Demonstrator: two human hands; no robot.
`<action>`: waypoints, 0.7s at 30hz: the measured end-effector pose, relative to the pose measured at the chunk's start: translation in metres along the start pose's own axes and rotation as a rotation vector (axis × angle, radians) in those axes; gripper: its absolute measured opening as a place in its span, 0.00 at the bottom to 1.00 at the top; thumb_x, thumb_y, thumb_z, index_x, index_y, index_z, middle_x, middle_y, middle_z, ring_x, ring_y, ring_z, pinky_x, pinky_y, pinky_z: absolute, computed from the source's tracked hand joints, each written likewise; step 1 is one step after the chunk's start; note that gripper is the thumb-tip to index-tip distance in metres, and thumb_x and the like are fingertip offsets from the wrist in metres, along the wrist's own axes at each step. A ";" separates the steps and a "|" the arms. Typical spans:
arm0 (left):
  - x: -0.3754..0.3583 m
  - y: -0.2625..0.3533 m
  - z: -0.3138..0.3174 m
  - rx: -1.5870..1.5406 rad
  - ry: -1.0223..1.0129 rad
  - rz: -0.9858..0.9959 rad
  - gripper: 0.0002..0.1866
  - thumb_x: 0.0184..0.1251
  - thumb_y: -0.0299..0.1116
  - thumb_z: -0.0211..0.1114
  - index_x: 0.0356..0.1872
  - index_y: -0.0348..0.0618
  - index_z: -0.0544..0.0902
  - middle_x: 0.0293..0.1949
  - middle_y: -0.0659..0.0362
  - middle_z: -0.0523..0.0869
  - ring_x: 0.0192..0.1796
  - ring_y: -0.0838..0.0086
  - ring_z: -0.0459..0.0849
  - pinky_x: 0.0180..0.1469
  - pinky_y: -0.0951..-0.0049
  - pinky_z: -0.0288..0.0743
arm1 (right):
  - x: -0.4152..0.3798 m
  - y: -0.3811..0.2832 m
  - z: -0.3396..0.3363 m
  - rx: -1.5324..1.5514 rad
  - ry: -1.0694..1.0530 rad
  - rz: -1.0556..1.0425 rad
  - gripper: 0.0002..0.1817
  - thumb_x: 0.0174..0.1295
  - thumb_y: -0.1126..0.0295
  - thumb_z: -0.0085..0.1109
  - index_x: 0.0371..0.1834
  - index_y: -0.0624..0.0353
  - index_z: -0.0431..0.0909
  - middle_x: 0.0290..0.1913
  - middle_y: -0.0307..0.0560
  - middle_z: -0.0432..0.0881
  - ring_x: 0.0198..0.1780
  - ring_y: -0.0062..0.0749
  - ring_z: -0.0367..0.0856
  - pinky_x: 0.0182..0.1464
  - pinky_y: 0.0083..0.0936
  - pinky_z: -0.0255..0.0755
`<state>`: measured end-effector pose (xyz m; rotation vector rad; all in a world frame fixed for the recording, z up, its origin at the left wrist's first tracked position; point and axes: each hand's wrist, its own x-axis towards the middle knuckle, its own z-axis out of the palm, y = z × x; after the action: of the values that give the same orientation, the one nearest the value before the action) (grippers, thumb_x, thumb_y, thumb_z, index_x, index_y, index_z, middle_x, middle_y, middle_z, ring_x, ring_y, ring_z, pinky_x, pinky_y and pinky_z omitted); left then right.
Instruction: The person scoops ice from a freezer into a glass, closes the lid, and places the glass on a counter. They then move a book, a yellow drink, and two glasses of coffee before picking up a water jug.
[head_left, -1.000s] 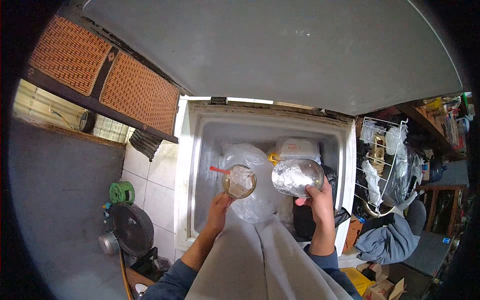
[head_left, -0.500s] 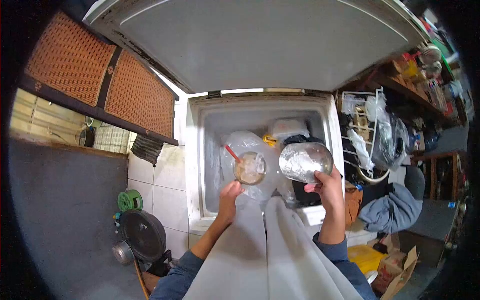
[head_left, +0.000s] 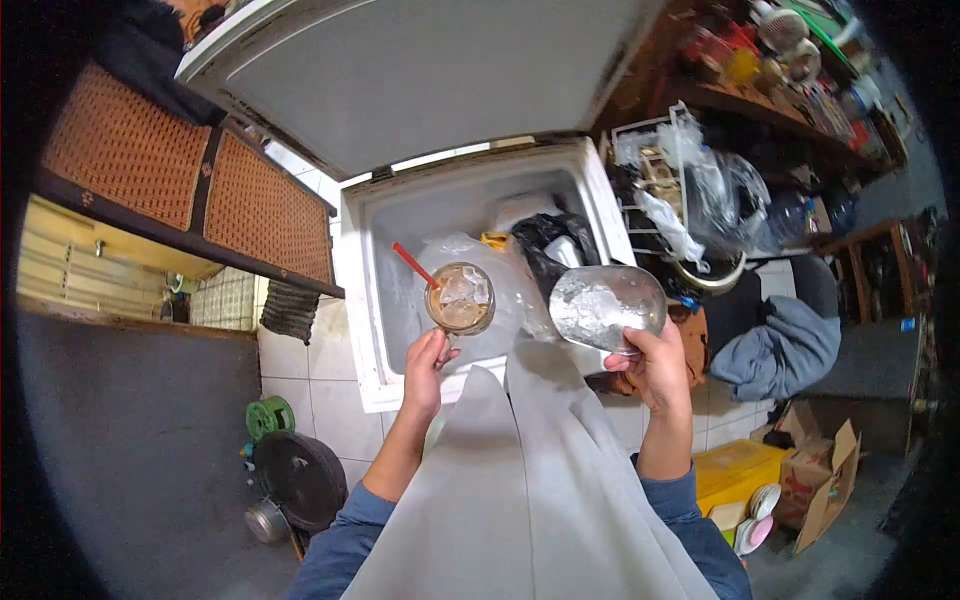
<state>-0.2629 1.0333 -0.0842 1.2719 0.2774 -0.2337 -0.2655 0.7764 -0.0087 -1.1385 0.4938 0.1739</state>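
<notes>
My left hand [head_left: 427, 362] is closed around the handle side of a glass mug [head_left: 462, 318]. The mug holds a light brown drink with ice, and a red straw [head_left: 412, 264] leans out of its top left. In my right hand [head_left: 655, 362] is a shiny oval metal bowl [head_left: 590, 305], tilted, with white frosty bits inside; my thumb presses on its near rim. Both are held over the open chest freezer [head_left: 385, 375]. Inside the freezer lie a clear plastic bag [head_left: 510, 275], a black plastic bag [head_left: 540, 232] and something yellow [head_left: 494, 240].
The freezer lid [head_left: 430, 80] stands raised at the back. A white wire rack [head_left: 650, 125] with plastic bags is on the right. Woven panels [head_left: 265, 200] stand left; a black pan [head_left: 298, 480], a yellow crate [head_left: 730, 465] and a cardboard box [head_left: 815, 465] are on the floor.
The view has turned, so the freezer appears rotated and further left. The mug has come nearer to me, toward the freezer's front edge. Both hands keep their holds.
</notes>
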 end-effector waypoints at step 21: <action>-0.108 -0.067 0.172 0.135 -0.547 -0.270 0.17 0.61 0.42 0.43 0.14 0.49 0.58 0.14 0.69 0.57 0.19 0.83 0.57 0.37 0.75 0.64 | -0.201 0.011 -0.206 0.255 0.216 -0.100 0.22 0.47 0.76 0.45 0.49 0.62 0.56 0.33 0.52 0.73 0.21 0.31 0.76 0.23 0.23 0.75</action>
<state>-0.3733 0.8510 -0.0629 1.2498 -0.0409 -0.8263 -0.5053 0.6187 0.0080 -0.9326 0.6294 -0.0984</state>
